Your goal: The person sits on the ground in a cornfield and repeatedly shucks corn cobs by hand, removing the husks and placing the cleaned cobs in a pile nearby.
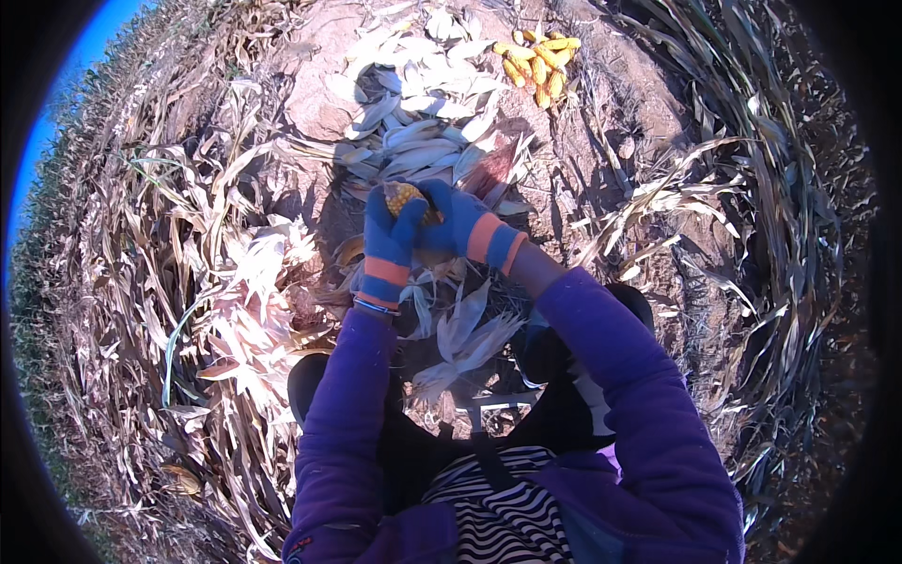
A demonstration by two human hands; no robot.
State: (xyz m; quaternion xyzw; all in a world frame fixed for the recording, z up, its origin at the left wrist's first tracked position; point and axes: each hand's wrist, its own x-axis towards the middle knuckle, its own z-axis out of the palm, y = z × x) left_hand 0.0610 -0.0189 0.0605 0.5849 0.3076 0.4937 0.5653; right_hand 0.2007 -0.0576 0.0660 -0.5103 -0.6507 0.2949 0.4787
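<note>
Between my gloved hands is an ear of corn (402, 197), its yellow kernels bare near the tip. My left hand (387, 229), in a blue knit glove with orange bands, wraps around the ear with the thumb across it. From the right, my right hand (454, 218) closes on the ear's other side; its fingertips and the ear's lower end are partly hidden. Just beyond both hands lies a heap of unhusked corn ears (423, 148) in pale husks. Under my wrists, loose husks (465, 324) are spread on the ground between my legs.
Husked yellow ears (539, 63) are piled on the soil at the far right. A mound of stripped husks (257, 317) lies at my left. Dry corn stalks (782, 176) line the right side, and more stalks (190, 240) cover the left.
</note>
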